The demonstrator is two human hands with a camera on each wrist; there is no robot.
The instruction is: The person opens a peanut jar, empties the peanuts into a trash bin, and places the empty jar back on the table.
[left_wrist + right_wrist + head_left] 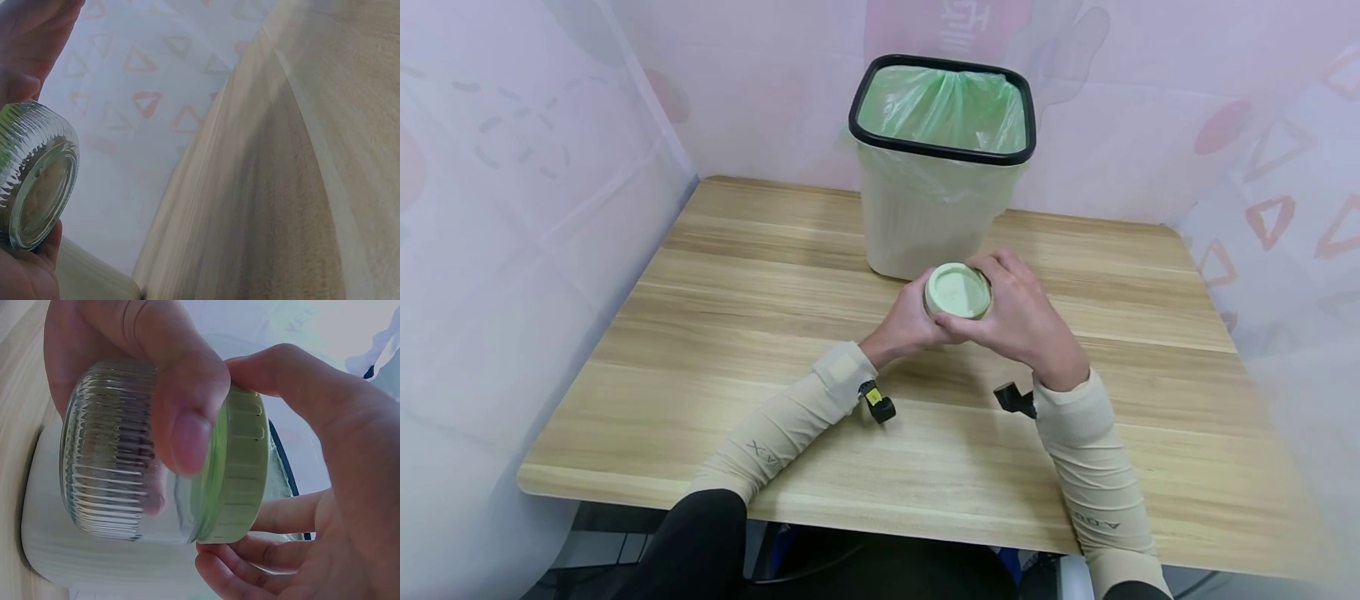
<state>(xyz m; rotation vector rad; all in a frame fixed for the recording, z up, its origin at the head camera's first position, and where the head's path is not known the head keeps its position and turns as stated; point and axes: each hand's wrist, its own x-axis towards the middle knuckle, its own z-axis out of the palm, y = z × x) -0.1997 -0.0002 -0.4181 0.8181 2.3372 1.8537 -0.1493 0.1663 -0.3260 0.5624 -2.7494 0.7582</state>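
Observation:
A ribbed clear glass jar with a pale green screw lid is held between both hands above the table. My left hand grips the glass body, its thumb lying along the side in the right wrist view. My right hand has its thumb and fingers round the lid's ridged rim. In the left wrist view the round base of the jar shows, tilted toward the camera. Through the glass I cannot make out any contents for sure.
Just behind the hands stands a cream trash bin with a black rim, lined with a green plastic bag. The wooden table has patterned curtain walls at its back and sides.

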